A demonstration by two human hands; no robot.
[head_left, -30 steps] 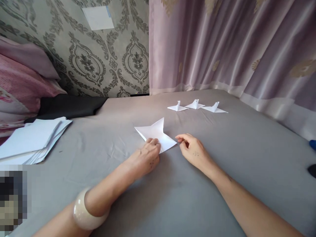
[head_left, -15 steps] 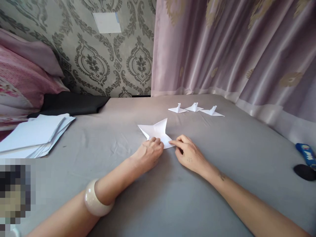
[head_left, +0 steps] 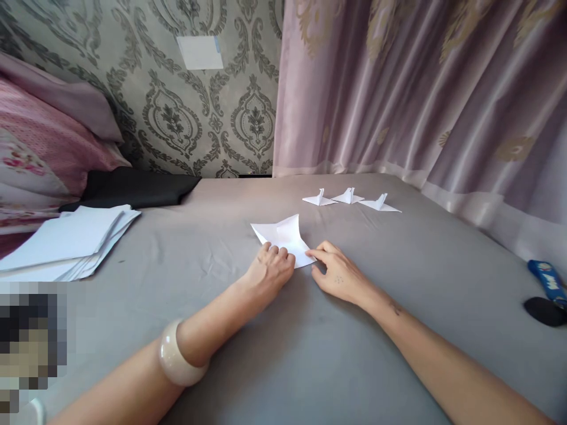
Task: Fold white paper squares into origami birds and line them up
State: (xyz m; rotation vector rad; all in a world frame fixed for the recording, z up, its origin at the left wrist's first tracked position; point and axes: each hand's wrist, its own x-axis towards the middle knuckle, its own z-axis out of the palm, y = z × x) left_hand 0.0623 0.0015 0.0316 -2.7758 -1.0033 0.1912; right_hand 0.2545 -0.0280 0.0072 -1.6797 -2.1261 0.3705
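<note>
The folded white paper [head_left: 289, 234] lay on the gray sheet [head_left: 287, 366], in front of three origami birds [head_left: 351, 198]. The left hand [head_left: 271, 265] bunched its fingers together over the near edge; whether they pinched it, I could not tell. The right hand [head_left: 339, 271] set its forefinger on the right corner, thumb near it, any clamp unclear. The paper looked light, thin and springy, likely to slide or crease; its corners and folded edges seemed the best hold, pressed gently.
</note>
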